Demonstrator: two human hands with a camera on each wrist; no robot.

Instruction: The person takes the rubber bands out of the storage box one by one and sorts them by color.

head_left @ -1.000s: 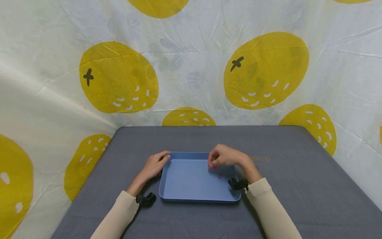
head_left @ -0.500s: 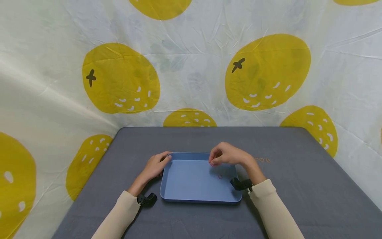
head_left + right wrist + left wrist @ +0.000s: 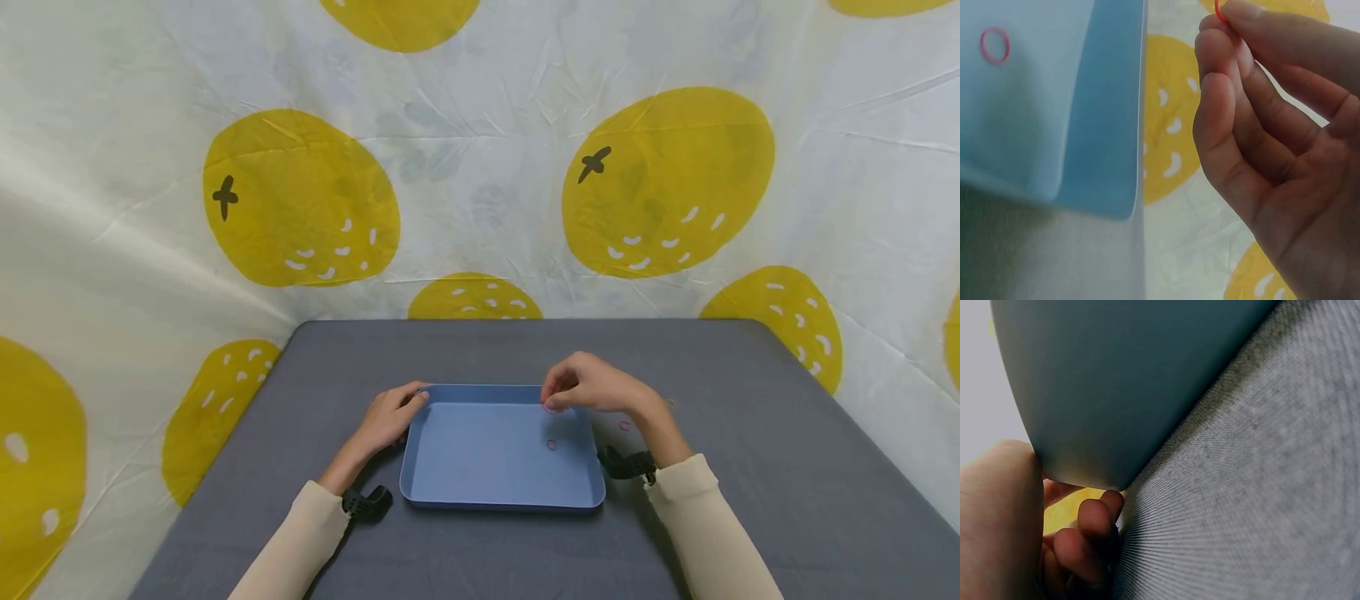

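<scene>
A shallow blue tray (image 3: 480, 454) lies on the grey cloth. My left hand (image 3: 387, 415) grips its far left corner, the thumb on the rim; in the left wrist view the fingers (image 3: 1094, 519) curl outside the tray wall (image 3: 1104, 394). Over the tray's far right part, my right hand (image 3: 592, 383) pinches a thin red rubber band (image 3: 1218, 11) between thumb and fingertips, raised above the tray floor. One pink-red rubber band (image 3: 1008, 47) lies flat on the tray floor, below and apart from that hand.
Right of the tray, a reddish band (image 3: 625, 426) and a yellow-orange band (image 3: 671, 403) lie on the table (image 3: 750, 467), partly near the right forearm. A white curtain (image 3: 480, 192) with yellow fruit prints hangs behind the table.
My right hand has moved right and slightly away, towards the tray's right wall, keeping its pinch on the red rubber band. The left hand stays at the tray corner.
</scene>
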